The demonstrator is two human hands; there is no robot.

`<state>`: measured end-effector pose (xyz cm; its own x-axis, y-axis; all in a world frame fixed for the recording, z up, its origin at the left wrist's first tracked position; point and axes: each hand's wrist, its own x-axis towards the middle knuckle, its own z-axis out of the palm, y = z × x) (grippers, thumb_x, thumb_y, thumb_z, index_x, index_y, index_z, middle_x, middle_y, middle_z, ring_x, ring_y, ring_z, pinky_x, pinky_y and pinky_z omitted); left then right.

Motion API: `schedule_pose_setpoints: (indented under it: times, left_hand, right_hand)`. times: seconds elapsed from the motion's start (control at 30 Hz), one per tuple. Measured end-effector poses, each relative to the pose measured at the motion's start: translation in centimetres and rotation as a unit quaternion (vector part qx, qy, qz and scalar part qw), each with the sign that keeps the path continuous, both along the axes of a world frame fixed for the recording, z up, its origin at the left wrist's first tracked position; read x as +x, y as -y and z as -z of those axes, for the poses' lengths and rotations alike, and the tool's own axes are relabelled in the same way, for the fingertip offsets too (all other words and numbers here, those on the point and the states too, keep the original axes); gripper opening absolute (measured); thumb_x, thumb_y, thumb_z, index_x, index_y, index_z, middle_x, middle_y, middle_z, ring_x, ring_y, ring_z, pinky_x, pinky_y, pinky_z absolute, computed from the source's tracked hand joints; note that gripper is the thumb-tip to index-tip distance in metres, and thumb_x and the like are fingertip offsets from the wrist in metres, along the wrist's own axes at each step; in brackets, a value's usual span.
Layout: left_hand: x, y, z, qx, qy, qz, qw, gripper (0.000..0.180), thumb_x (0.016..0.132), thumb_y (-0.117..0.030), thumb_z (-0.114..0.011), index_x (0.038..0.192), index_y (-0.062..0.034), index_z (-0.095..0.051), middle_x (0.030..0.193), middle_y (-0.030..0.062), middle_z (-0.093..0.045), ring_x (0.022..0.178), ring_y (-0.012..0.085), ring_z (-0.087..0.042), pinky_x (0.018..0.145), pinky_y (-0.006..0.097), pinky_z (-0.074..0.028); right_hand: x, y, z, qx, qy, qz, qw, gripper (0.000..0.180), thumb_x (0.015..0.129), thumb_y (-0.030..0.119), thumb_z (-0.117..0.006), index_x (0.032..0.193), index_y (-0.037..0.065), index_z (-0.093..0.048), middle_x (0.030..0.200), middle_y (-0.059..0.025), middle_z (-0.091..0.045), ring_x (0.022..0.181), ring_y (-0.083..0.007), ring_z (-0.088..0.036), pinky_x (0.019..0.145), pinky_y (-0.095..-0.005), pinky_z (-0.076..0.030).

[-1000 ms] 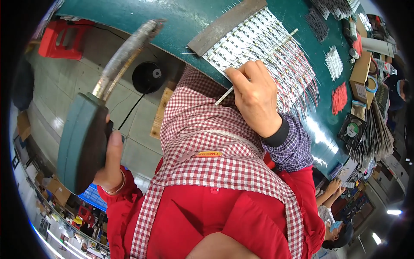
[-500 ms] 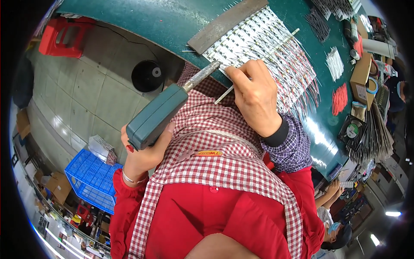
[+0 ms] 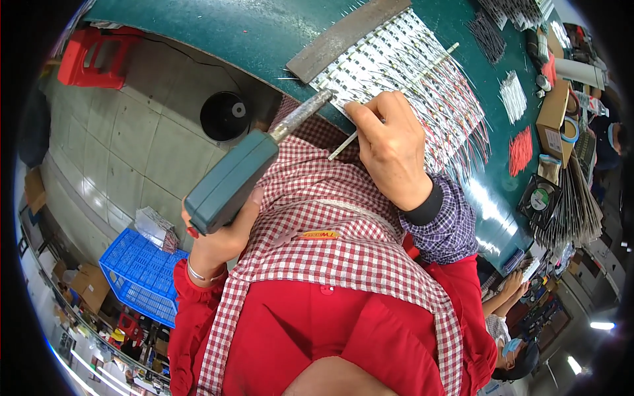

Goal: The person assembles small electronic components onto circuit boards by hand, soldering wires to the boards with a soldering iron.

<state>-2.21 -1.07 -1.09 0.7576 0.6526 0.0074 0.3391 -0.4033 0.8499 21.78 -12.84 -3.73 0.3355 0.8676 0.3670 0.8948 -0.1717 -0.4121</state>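
My left hand (image 3: 228,231) is wrapped around the dark green body of a soldering gun (image 3: 234,181). Its metal barrel points up and right, with the tip beside the near edge of a sheet of white circuit boards (image 3: 370,56). Many thin wires, some red, spread from those boards over the green table. Over the sheet's near corner, my right hand (image 3: 393,145) has thumb and forefinger pinched together; anything between them is too small to make out. A thin pale strip (image 3: 343,146) sticks out from under that hand beyond the table edge.
A dark flat bar (image 3: 347,39) lies along the boards' far-left edge. White wires (image 3: 512,99) and red wires (image 3: 520,152) lie bundled at right, near a cardboard box (image 3: 553,122). On the floor are a black bin (image 3: 214,122), a red stool (image 3: 76,63) and a blue crate (image 3: 135,277).
My left hand has drawn the soldering gun slightly left and down, so its tip is farther from my right fingertips. The right hand stays where it was.
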Motion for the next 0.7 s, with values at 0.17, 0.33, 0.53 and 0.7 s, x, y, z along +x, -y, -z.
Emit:
schedule_pose_setpoints:
  times: [0.17, 0.33, 0.53, 0.7]
  left_hand:
    - [0.8, -0.6, -0.9, -0.033, 0.042, -0.058, 0.997, 0.023, 0.077, -0.001, -0.075, 0.098, 0.0023, -0.070, 0.090, 0.0115, -0.072, 0.076, 0.0180, -0.069, 0.069, 0.028, -0.053]
    - [3.8, -3.5, -1.8, 0.039, 0.089, -0.066, 0.993, 0.033, 0.082, 0.006, -0.068, 0.114, 0.0041, -0.063, 0.093, 0.0052, -0.065, 0.061, 0.0053, -0.050, 0.052, 0.020, -0.039]
    - [13.0, -5.7, -8.2, 0.212, 0.244, -0.031, 0.946, 0.030, 0.082, 0.006, -0.067, 0.112, 0.0045, -0.063, 0.090, 0.0060, -0.065, 0.060, 0.0056, -0.050, 0.052, 0.019, -0.039]
    - [21.9, -13.1, -5.4, 0.354, 0.209, -0.126, 0.903, 0.019, 0.078, -0.005, -0.071, 0.093, 0.0053, -0.066, 0.081, 0.0094, -0.068, 0.064, 0.0154, -0.060, 0.060, 0.028, -0.048]
  right_hand:
    - [0.1, -0.1, -0.2, 0.003, 0.000, 0.001, 1.000, 0.020, 0.067, 0.000, -0.061, 0.087, 0.004, -0.063, 0.075, -0.0071, -0.048, 0.071, -0.0231, -0.051, 0.055, -0.0345, -0.044]
    - [0.3, -0.3, -1.3, 0.008, -0.018, -0.006, 1.000, 0.021, 0.067, 0.000, -0.060, 0.088, 0.002, -0.062, 0.074, -0.0094, -0.047, 0.071, -0.0271, -0.050, 0.056, -0.0369, -0.043]
    - [-0.2, 0.2, -2.0, 0.002, -0.016, 0.010, 1.000, 0.025, 0.069, -0.003, -0.063, 0.092, 0.004, -0.067, 0.073, -0.0073, -0.049, 0.068, -0.0239, -0.052, 0.055, -0.0345, -0.044]
    - [-0.7, 0.4, -2.0, 0.003, -0.012, -0.008, 1.000, 0.025, 0.065, 0.003, -0.059, 0.090, 0.002, -0.062, 0.077, -0.0074, -0.045, 0.073, -0.0224, -0.049, 0.059, -0.0328, -0.044]
